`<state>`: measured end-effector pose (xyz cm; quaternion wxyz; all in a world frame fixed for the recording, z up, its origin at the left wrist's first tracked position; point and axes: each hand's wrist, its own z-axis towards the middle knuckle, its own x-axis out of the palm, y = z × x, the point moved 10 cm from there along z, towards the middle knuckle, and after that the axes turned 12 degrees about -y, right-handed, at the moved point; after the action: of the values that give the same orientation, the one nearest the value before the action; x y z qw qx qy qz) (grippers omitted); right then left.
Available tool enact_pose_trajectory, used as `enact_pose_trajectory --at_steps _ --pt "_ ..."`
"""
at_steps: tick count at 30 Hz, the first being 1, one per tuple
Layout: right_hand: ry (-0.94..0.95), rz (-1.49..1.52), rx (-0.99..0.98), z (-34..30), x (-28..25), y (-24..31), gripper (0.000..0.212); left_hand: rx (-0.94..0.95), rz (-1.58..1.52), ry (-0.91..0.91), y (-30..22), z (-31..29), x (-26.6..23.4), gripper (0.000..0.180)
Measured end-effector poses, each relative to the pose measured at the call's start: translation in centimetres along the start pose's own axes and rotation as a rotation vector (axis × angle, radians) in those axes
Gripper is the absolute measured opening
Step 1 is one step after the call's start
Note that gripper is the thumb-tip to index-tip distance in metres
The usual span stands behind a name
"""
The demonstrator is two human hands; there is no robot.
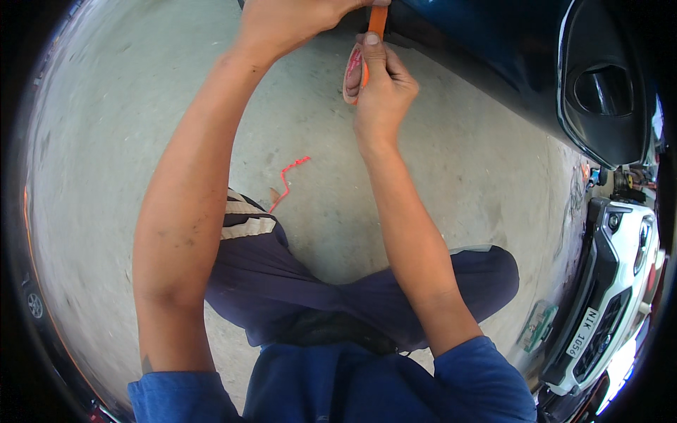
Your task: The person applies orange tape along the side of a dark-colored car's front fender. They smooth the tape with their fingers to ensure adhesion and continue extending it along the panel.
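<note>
The floor point(106, 176) is gray and hard, with small dark spots and marks on it. A big, shiny, dark blue car part point(486, 53) fills the top right, and near its end there is a round light point(604, 90) set in black. Farther down on the right is the front of a white car point(626, 261), with a pale plate point(584, 331) on it. A flat green thing point(538, 326) lies on the floor just beside it. Way over at the left edge, a small wheel point(35, 305) shows.

The person wears a blue shirt point(331, 384) and dark pants point(275, 282), and the knees are bent. Near one leg, a thin, wiggly red strip point(285, 185) lies on the floor.

The right hand point(388, 81) has its fingers closed around a roll of orange tape point(352, 70), up near the top of the view. Its thumb presses on the flat orange piece point(378, 21) that goes up from the roll. Some of its fingers show through the hole in the roll. The left hand point(303, 17) is up at the top edge, with a fingertip on the upper end of the orange piece. The rest of its fingers are cut off, so I can't tell if they are gripping.
</note>
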<state>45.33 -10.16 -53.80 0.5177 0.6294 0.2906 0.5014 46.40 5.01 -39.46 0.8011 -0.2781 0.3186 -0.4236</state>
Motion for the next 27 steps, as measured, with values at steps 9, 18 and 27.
enact_pose_trajectory --at_steps 9,18,27 --pt "0.021 0.006 -0.034 0.5 0.0 0.0 0.038 0.176 0.225 -0.020 -0.5 -0.5 -0.3 0.035" --pt "0.019 0.012 -0.033 0.6 -0.2 -0.1 0.037 0.403 0.321 -0.056 -2.1 -1.4 0.5 0.032" --pt "-0.015 -0.002 -0.007 0.2 -0.5 -0.7 0.038 -0.054 0.046 0.061 2.1 -1.5 1.0 0.029"
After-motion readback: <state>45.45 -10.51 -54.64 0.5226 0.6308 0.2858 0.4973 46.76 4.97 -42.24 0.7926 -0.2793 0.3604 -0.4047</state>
